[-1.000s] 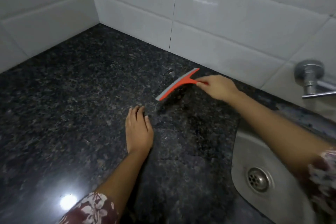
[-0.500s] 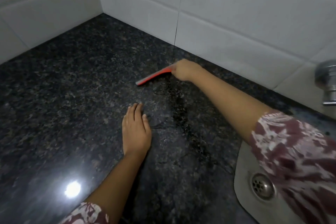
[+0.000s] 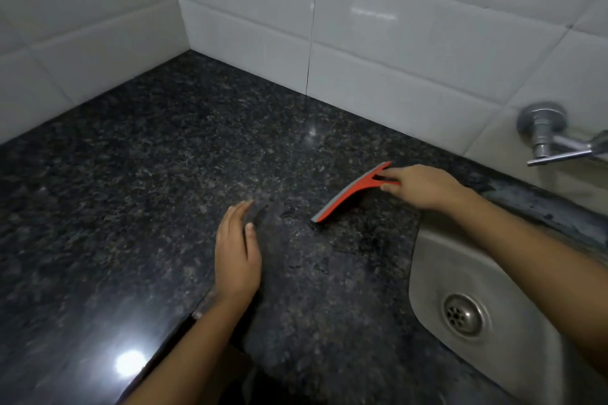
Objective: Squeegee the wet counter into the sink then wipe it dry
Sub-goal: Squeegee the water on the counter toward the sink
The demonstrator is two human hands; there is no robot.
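Fingers (image 3: pixel 390 187) of the right hand (image 3: pixel 424 187) pinch the handle of the red squeegee (image 3: pixel 348 196), which sits on the dark counter (image 3: pixel 131 174) near the back wall, close to the sink (image 3: pixel 437 266) rim. Left hand (image 3: pixel 237 260) lies flat near the front edge, fingers together, holding nothing. Wet patches shine between blade and sink. To do this well, I think: press the blade flat, pull straight over the rim, and go slowly so no water slips past the ends
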